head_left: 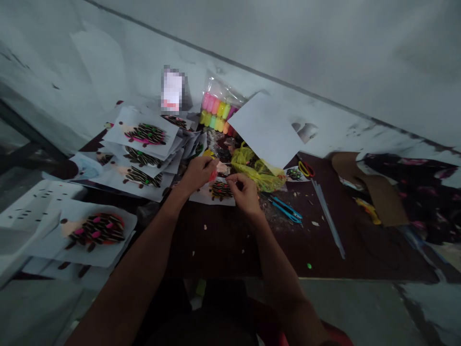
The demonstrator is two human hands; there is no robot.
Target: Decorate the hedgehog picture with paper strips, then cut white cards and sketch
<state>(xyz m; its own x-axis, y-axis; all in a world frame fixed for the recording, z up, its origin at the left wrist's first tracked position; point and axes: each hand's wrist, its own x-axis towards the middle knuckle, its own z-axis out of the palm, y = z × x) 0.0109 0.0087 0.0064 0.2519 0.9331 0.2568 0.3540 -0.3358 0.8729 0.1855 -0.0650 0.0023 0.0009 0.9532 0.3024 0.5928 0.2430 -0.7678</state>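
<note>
A white paper card (207, 198) lies on the dark table between my hands, bearing a hedgehog figure (220, 191) with dark spines and small red dots. My left hand (199, 176) is above the card's left side, fingers closed on a small pinkish-red lump (212, 177). At the card's right edge, my right hand (245, 194) has thumb and forefinger pinched together over the figure; whatever is between them is too small to make out. Just behind the hands sits a crumpled yellow plastic bag (248, 166).
Stacked hedgehog cards (144, 132) stand at left, with more cards (95, 233) nearer me. Behind are a bag of coloured clay sticks (218, 113) and a white sheet (266, 129). A blue cutter (286, 210), scissors (306, 169) and clear sticks (328, 218) lie at right.
</note>
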